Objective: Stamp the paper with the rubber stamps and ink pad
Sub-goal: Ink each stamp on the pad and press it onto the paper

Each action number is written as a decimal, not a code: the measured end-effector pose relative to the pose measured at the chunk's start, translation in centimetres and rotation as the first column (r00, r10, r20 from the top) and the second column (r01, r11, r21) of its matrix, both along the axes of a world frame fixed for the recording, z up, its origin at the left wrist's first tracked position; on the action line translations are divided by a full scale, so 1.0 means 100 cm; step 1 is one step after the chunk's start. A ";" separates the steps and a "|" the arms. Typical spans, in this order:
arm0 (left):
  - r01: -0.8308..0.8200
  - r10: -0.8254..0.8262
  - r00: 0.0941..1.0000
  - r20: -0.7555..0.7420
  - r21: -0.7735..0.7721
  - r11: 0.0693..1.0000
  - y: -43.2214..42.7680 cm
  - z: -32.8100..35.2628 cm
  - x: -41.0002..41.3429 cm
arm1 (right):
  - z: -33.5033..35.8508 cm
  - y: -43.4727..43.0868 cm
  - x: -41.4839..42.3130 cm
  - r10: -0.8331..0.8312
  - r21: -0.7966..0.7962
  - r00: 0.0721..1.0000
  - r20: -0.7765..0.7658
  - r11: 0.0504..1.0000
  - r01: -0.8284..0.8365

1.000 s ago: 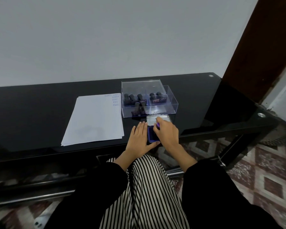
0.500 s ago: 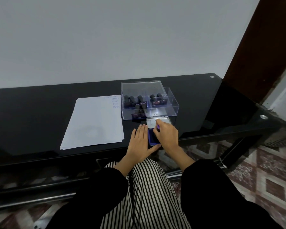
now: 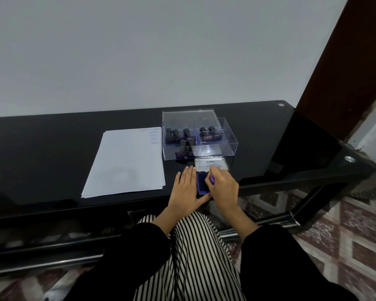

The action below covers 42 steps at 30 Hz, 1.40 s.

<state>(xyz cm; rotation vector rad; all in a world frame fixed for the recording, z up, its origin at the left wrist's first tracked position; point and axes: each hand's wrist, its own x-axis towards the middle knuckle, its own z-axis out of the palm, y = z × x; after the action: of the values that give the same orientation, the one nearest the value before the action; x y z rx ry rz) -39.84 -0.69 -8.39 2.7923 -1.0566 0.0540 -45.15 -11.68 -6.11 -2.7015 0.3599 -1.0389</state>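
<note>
A blue ink pad (image 3: 202, 184) lies open near the table's front edge, its silver lid (image 3: 211, 164) folded back behind it. My right hand (image 3: 223, 187) grips a purple rubber stamp (image 3: 212, 179) and holds it down on the pad. My left hand (image 3: 186, 187) lies flat on the table, fingers straight, against the pad's left side. White paper sheets (image 3: 126, 164) sit to the left, with several purple stamp marks (image 3: 153, 135) at their far right corner. A clear plastic box (image 3: 215, 148) behind the pad holds several dark stamps (image 3: 178, 135).
The black glass table (image 3: 52, 148) runs along a grey wall. A dark wooden door frame (image 3: 343, 72) stands at the right. My lap in striped trousers and black sleeves fills the bottom. Patterned floor tiles (image 3: 356, 235) show at the right.
The hands keep their place at the ink pad. My right hand has shifted slightly on the pad with the stamp.
</note>
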 end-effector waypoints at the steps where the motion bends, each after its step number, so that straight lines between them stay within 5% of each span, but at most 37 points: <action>1: 0.000 0.000 1.000 -0.003 -0.002 1.000 0.000 0.000 0.000 | 0.000 0.000 0.000 -0.001 -0.003 1.000 0.001 1.000 0.001; 25: -0.006 0.006 1.000 -0.013 -0.024 1.000 0.000 0.003 -0.002 | 0.016 -0.008 0.022 -0.031 0.116 0.955 -0.296 0.991 0.068; 32: -0.002 0.001 1.000 -0.023 -0.013 1.000 0.000 0.003 -0.001 | 0.002 -0.005 0.014 -0.029 0.094 0.997 -0.074 0.995 0.036; 42: -0.002 0.001 0.999 -0.034 -0.002 1.000 -0.001 0.005 0.000 | -0.007 -0.002 0.000 0.001 0.048 1.000 0.012 0.999 -0.002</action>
<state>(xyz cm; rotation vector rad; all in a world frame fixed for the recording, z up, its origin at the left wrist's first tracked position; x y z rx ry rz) -39.86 -0.77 -7.90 2.7816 -1.0459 0.0072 -45.19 -11.87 -6.79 -2.6522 0.3758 -1.0322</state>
